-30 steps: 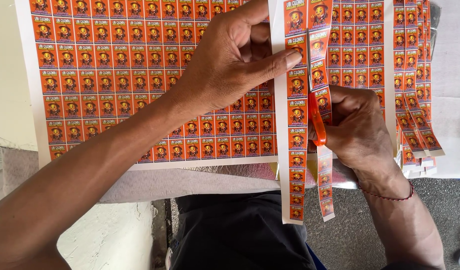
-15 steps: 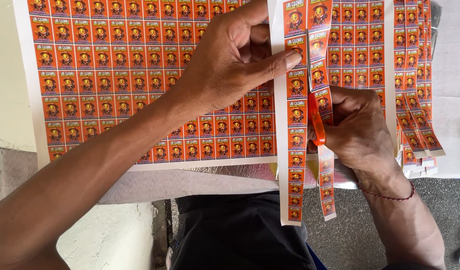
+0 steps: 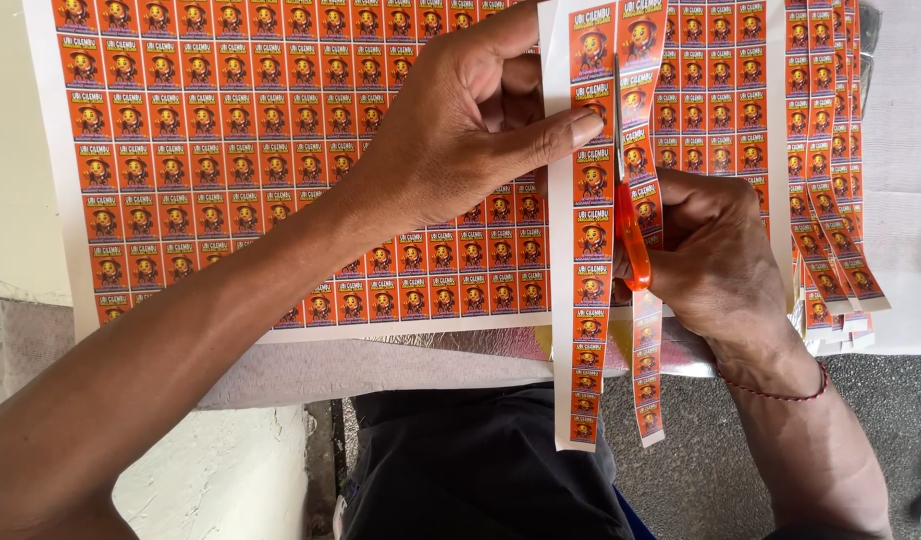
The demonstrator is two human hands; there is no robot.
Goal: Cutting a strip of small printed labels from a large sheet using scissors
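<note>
At the near counter edge, orange-handled scissors (image 3: 631,235) are gripped in the right hand (image 3: 721,260), cutting between two columns of an orange label strip (image 3: 593,230). Farther up, the strip is pinched by the left hand (image 3: 461,130); a slip there could skew the cut into the labels.

Head camera: single view, steep downward, close range.
Looks over the white-bordered orange printed label sheet (image 3: 231,150) toward the person's lap and floor.
</note>
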